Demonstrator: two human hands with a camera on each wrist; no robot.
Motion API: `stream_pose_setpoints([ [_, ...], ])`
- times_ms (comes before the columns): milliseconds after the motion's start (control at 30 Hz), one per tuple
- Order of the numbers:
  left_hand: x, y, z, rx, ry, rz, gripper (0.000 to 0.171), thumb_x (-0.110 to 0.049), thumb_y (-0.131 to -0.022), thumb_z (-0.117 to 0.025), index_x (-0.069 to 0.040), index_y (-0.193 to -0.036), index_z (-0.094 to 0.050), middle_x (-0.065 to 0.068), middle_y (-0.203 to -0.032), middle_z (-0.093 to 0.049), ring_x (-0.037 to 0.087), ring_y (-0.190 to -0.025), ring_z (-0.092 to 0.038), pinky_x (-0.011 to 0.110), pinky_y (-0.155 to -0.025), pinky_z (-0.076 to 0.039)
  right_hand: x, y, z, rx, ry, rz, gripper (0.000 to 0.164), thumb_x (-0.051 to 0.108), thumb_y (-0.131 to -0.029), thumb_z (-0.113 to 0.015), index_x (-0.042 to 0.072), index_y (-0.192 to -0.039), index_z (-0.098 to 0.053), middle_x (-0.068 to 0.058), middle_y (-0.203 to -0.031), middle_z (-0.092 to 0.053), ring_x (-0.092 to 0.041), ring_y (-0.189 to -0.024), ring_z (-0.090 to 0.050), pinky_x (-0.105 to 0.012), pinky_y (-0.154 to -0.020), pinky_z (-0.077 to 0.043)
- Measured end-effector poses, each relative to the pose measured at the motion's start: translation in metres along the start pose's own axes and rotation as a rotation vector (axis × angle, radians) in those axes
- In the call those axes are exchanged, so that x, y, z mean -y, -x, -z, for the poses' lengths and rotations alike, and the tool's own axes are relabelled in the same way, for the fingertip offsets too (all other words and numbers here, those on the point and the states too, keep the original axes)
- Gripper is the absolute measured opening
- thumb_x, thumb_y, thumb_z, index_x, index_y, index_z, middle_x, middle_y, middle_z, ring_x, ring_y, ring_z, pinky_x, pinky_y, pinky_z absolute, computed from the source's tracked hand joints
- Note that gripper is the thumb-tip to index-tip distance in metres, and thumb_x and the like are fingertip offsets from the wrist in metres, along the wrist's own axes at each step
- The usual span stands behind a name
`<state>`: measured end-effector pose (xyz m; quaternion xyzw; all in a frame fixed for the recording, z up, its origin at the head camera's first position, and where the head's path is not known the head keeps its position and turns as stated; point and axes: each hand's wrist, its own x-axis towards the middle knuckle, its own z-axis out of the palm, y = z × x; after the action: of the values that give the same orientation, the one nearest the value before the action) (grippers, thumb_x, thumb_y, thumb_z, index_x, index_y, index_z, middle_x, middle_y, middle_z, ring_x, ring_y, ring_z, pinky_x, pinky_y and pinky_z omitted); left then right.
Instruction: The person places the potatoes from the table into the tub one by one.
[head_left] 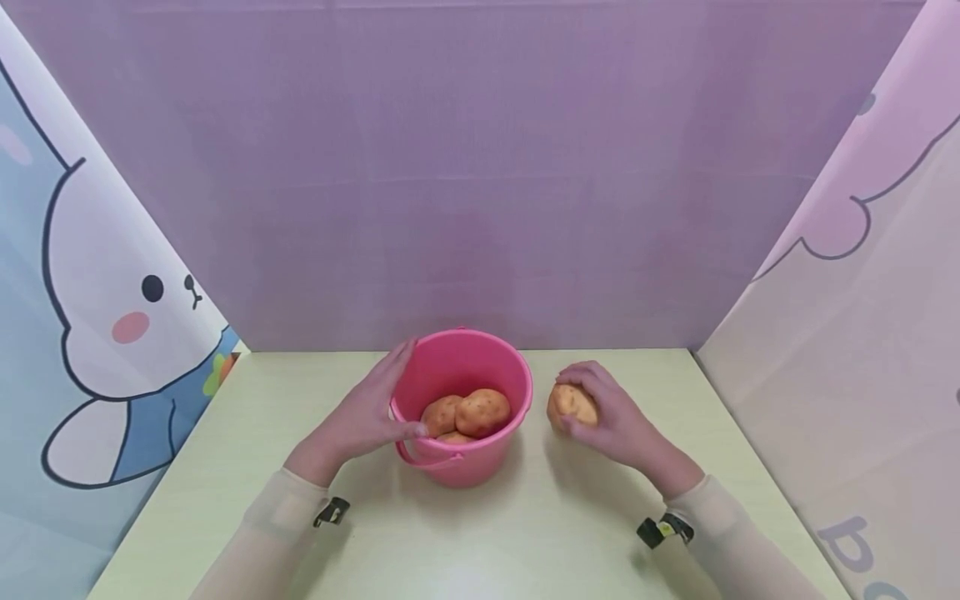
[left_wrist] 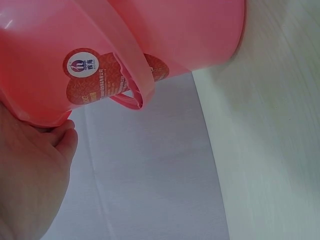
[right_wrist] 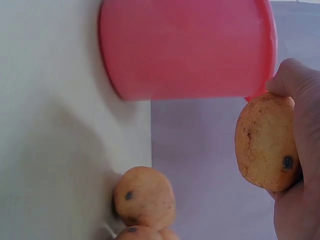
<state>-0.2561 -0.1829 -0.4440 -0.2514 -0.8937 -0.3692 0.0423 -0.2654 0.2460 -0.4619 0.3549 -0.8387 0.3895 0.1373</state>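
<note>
A pink bucket stands upright on the table, with several brown potatoes inside. At its left side my left hand holds the rim, the thumb at the near edge and the fingers toward the back. In the left wrist view, the fingertips are right at the rim. To the right of the bucket, my right hand grips a single potato between thumb and fingers. A dark spot marks this potato in the right wrist view, where it is above the table.
More potatoes lie on the table in the right wrist view; the head view does not show them. The bucket's handle hangs down its side. A purple cloth rises behind the pale table, with printed panels at both sides.
</note>
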Motion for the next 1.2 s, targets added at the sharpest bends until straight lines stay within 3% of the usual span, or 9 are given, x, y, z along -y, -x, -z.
stream_pose_setpoints([
  [267,0.001,-0.001,-0.001,0.002,-0.008,0.01,0.14,-0.078,-0.076,-0.087,-0.017,-0.179,-0.014,0.006,-0.184,-0.019,0.04,-0.165,-0.026,0.067,-0.112,-0.053,0.014,-0.013,0.006,0.0,-0.022,-0.022,0.055,-0.001,-0.087,-0.089,0.007,-0.137,-0.068,-0.009,-0.143,-0.061,-0.026,-0.121,-0.06,-0.036,-0.096,-0.056],
  [633,0.001,-0.001,0.0,0.005,-0.018,0.013,0.14,-0.076,-0.077,-0.088,-0.017,-0.179,-0.014,0.006,-0.184,-0.018,0.04,-0.166,-0.026,0.066,-0.113,-0.052,0.023,-0.034,0.012,0.03,-0.03,0.003,0.055,0.006,-0.091,-0.087,0.016,-0.141,-0.068,-0.004,-0.145,-0.061,-0.023,-0.119,-0.062,-0.037,-0.092,-0.059],
  [1200,-0.001,-0.001,0.0,0.001,-0.007,0.012,0.141,-0.081,-0.076,-0.085,-0.016,-0.179,-0.014,0.008,-0.184,-0.019,0.041,-0.165,-0.026,0.068,-0.112,-0.052,0.043,-0.063,0.006,0.096,-0.099,0.007,0.052,0.006,-0.091,-0.087,0.012,-0.14,-0.07,-0.002,-0.143,-0.06,-0.022,-0.119,-0.063,-0.037,-0.092,-0.064],
])
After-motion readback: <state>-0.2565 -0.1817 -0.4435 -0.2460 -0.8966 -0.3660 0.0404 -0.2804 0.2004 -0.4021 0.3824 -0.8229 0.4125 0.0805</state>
